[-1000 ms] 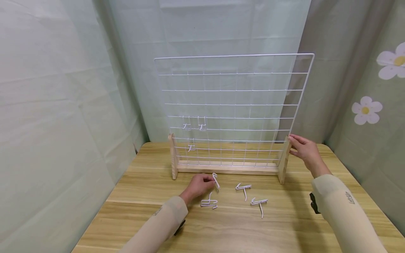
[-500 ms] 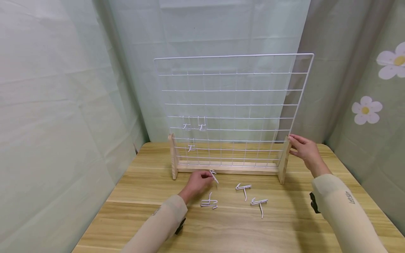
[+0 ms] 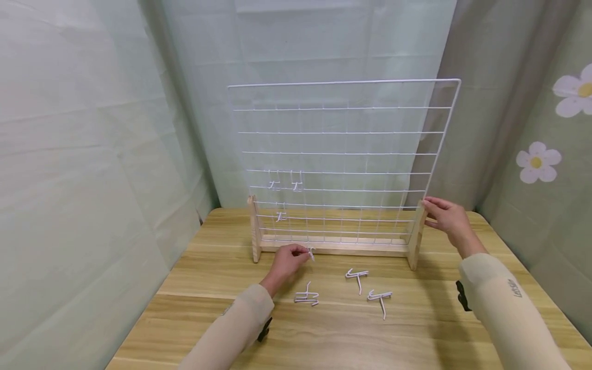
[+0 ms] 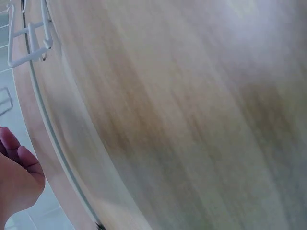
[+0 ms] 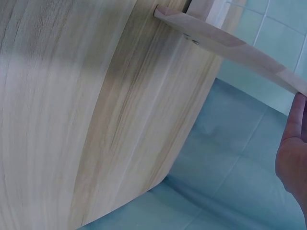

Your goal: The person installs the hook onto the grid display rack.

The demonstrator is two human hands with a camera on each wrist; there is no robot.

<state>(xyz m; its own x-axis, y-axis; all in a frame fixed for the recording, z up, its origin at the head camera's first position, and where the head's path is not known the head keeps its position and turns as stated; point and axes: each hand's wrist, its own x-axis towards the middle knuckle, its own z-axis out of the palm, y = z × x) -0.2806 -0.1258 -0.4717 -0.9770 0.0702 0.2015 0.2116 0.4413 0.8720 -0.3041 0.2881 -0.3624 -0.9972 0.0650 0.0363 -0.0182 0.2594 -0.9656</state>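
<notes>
Pinching left grip [image 3: 287,262]: white hook [image 3: 312,253]; it could slip, being thin.
Right grip [image 3: 448,221]: pinches right post [image 3: 417,236]; if this loosens, the wire grid [image 3: 346,153] could shift from a bump.

from here i see smooth, metal-looking wire grid [image 3: 342,133] mid-frame, matt wood stand [image 3: 333,247], slightly glossy wood-grain tabletop [image 3: 333,339] below, creased cloth [image 3: 92,154] upper left

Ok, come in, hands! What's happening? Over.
Left hand pinching white wire hook. Right hand holding wooden upright. Three loose hooks on tabletop, nothing visibly blocking.
</notes>
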